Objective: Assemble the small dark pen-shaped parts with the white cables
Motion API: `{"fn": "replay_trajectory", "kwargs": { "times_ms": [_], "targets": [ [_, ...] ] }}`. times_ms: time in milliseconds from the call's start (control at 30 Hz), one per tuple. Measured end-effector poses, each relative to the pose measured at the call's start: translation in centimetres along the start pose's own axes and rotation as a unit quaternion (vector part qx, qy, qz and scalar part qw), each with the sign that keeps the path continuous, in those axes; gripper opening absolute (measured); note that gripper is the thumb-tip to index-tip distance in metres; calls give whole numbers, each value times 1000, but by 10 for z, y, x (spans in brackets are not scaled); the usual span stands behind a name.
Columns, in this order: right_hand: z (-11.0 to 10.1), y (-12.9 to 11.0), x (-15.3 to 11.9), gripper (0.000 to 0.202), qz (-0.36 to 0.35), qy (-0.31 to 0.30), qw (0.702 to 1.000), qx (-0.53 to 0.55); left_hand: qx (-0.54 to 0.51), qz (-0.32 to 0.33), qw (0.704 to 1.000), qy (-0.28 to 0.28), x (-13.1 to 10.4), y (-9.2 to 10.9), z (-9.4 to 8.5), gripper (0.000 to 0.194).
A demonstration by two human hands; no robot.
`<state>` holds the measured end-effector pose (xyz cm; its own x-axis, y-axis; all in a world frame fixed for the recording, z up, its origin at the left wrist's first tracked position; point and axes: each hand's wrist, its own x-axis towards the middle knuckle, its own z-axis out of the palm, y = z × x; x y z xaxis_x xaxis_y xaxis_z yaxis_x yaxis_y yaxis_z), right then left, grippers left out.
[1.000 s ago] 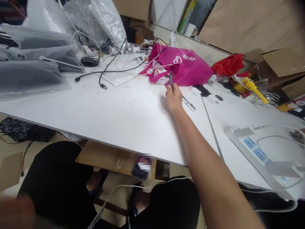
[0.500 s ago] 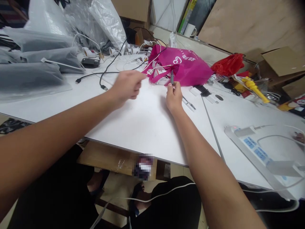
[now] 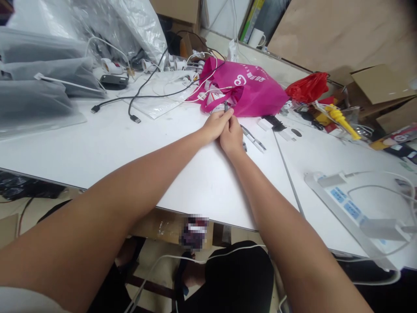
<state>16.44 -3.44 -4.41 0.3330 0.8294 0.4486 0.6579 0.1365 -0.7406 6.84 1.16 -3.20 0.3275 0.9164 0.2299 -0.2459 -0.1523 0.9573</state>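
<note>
Over the white table [image 3: 189, 174], my two hands meet in front of the pink bag. My right hand [image 3: 232, 137] is closed round a dark grey pen [image 3: 226, 105], whose upper end pokes out above the fingers. Against it presses my left hand [image 3: 215, 125], closed, with its thumb on the pen. Much of the pen is hidden by the fingers. Just right of my right hand lie slim clear-and-dark pens [image 3: 256, 140]. The pink bag [image 3: 260, 89] lies on its side, its mouth towards me, with small white boxes inside.
Black USB cables [image 3: 135, 117] and a flat clear plastic bag [image 3: 156, 106] lie to the left, near grey packed pouches [image 3: 35, 102]. At the right are a white power strip [image 3: 345, 204], a red bag [image 3: 308, 87] and a yellow tool [image 3: 342, 119].
My left hand has moved right from beside the cables and come together with my right hand at the pen. The right hand keeps its hold, and the view has shifted slightly.
</note>
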Motion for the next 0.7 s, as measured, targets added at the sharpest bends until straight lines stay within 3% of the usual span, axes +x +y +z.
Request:
{"fn": "replay_trajectory", "kwargs": {
  "times_ms": [200,433,700],
  "targets": [
    [-5,-17,0,38,6,-60,993,-99,-36,-26,999,-4,10,-6,-2,49],
    [-12,-14,0,42,-24,-91,989,-114,-78,-55,995,-5,5,4,-1,50],
    [-19,-19,-4,53,-37,-114,978,-169,-85,-49,995,-20,8,-2,-2,48]
  ]
}}
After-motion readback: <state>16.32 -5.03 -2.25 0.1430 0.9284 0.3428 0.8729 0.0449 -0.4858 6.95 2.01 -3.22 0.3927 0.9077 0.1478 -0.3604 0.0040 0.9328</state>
